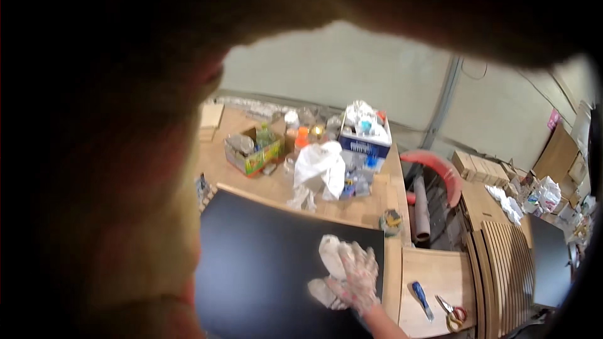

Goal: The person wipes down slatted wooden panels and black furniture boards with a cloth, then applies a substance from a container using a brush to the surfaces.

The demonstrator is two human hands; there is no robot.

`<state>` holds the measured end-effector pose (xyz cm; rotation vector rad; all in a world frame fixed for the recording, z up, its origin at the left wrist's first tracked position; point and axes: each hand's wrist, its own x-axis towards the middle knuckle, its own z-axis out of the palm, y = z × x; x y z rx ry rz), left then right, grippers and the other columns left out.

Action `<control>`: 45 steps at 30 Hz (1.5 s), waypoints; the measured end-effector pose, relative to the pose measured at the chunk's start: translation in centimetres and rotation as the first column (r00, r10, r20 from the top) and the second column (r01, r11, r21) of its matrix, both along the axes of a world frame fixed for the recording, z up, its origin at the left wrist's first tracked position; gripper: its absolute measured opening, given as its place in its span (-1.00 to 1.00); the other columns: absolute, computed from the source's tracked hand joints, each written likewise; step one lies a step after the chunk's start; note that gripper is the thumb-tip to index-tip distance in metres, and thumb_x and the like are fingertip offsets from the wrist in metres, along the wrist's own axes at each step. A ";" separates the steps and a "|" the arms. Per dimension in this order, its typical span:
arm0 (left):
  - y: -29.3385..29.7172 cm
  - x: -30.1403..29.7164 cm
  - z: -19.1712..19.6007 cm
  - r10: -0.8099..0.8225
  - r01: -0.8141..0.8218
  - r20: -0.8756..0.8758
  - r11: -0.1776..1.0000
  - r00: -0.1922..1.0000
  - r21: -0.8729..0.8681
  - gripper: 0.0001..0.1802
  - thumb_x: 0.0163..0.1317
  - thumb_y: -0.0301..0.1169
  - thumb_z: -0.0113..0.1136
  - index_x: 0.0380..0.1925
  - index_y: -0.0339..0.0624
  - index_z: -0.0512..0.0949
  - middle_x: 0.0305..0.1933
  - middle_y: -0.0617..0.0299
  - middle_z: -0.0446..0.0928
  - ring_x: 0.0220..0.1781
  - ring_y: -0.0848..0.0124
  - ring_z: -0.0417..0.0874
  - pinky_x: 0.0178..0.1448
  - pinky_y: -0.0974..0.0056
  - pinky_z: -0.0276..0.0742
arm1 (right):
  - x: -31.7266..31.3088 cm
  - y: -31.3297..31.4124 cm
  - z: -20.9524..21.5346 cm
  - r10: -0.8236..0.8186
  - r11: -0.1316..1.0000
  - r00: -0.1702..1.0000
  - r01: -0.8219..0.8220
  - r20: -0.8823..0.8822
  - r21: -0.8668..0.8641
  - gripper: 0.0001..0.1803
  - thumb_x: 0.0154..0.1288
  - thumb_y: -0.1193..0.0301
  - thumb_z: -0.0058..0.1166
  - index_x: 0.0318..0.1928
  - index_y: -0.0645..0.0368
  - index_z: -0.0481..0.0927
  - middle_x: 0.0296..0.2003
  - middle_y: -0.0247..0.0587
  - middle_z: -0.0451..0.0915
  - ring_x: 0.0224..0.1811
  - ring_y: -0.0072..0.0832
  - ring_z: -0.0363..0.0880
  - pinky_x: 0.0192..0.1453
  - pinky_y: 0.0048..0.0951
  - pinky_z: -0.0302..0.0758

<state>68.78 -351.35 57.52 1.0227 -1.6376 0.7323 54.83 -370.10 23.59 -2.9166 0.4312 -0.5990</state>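
On a large black panel lies a crumpled white cloth. My right hand, in a pale glove stained with red, presses down on this cloth near the panel's right edge. Its fingers are over the cloth, and folds of it stick out on the left side. A large blurred shape, yellowish with reddish patches, fills the left of the view very close up and darkens the top. It may be my left hand, but no fingers can be made out.
Behind the panel, the wooden table holds a box of bottles, a white plastic bag and a blue-and-white carton. A tape roll sits by the panel's corner. To the right are a blue-handled scraper, scissors and slatted boards.
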 end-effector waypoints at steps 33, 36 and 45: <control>21.4 12.7 -38.5 0.853 -0.381 -0.087 0.318 0.514 0.868 -0.39 -0.06 -0.42 0.33 0.07 -0.25 0.44 0.17 -0.03 0.37 0.35 -0.21 0.16 0.38 -0.19 0.09 | 13.2 14.2 6.1 0.263 0.961 0.962 -0.255 -0.073 0.105 -0.63 -0.05 0.26 0.16 -0.23 0.22 0.55 -0.03 -0.12 0.49 0.00 -0.19 0.49 0.08 -0.23 0.46; 20.4 12.8 -39.1 0.838 -0.400 -0.066 0.326 0.542 0.856 -0.40 -0.05 -0.44 0.31 0.07 -0.28 0.43 0.18 -0.04 0.36 0.36 -0.21 0.15 0.40 -0.17 0.09 | 10.5 1.6 -0.9 0.046 0.989 0.999 -0.046 0.000 -0.143 -0.50 0.00 0.24 0.14 -0.06 0.28 0.52 0.01 0.08 0.49 0.11 -0.07 0.44 0.17 -0.18 0.43; 19.7 13.3 -41.1 0.834 -0.501 -0.009 0.340 0.551 0.796 -0.55 0.10 -0.51 0.19 0.06 -0.27 0.48 0.19 -0.01 0.39 0.35 -0.08 0.26 0.39 -0.04 0.17 | -3.6 1.5 -5.9 -0.354 0.935 0.929 0.352 -0.108 -0.031 -0.34 0.16 0.21 0.11 0.28 0.12 0.37 0.32 0.04 0.27 0.40 0.00 0.16 0.45 -0.08 0.11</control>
